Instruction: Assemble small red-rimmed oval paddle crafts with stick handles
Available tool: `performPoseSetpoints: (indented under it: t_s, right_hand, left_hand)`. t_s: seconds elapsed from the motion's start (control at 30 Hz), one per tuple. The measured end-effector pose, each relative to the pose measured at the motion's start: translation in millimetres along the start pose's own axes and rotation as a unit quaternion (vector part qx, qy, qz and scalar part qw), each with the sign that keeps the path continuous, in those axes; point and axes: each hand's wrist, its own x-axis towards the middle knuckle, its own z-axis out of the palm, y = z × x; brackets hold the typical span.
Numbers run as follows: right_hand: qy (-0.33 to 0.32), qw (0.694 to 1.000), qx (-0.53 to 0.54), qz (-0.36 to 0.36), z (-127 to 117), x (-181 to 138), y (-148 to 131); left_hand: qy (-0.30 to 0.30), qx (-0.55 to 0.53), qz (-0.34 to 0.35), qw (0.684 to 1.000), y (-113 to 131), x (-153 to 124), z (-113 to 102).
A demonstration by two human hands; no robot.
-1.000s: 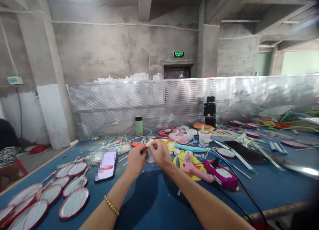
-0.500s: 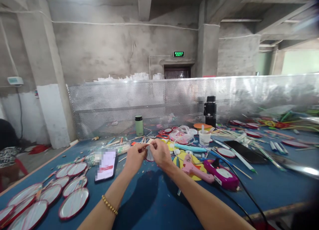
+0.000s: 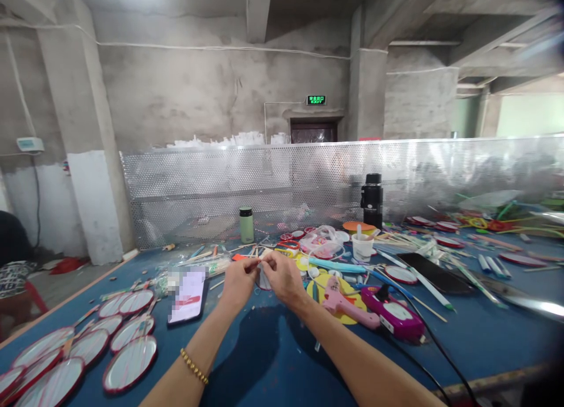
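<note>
My left hand (image 3: 240, 281) and my right hand (image 3: 282, 278) meet fingertip to fingertip above the middle of the table. Both are closed in a pinch, and whatever sits between the fingers is too small to make out. Just below and between them shows part of a pale round disc (image 3: 264, 281) with a dark rim, mostly hidden by my right hand. To the right of my right hand a pink glue gun (image 3: 341, 301) lies across a yellow disc (image 3: 326, 282). A phone with a lit screen (image 3: 190, 295) lies left of my left hand.
Several red-rimmed oval discs (image 3: 131, 365) lie at the left. A purple device (image 3: 394, 316) with black cables, a dark phone (image 3: 434, 272), a white cup (image 3: 362, 246), a black flask (image 3: 372, 201) and a green bottle (image 3: 247, 226) stand or lie around. A perforated metal screen (image 3: 211, 184) runs behind.
Both hands stay pinched together at nearly the same place, the right one slightly lower with its fingers shifted a little. The whole view has moved slightly; the things on the table keep their places.
</note>
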Motion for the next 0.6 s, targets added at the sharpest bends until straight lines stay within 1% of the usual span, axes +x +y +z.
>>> performPoseSetpoints:
  t_s: [0.27, 0.6]
  right_hand:
    - [-0.015, 1.0, 0.004, -0.001, 0.4, -0.4, 0.6]
    - [-0.037, 0.998, -0.047, 0.011, -0.8, 0.0, -0.2]
  left_hand:
    - [0.005, -0.012, 0.012, 1.0, -2.4, 0.2, 0.1]
    - [0.002, 0.0, -0.032, 0.999, 3.1, -1.5, -0.5]
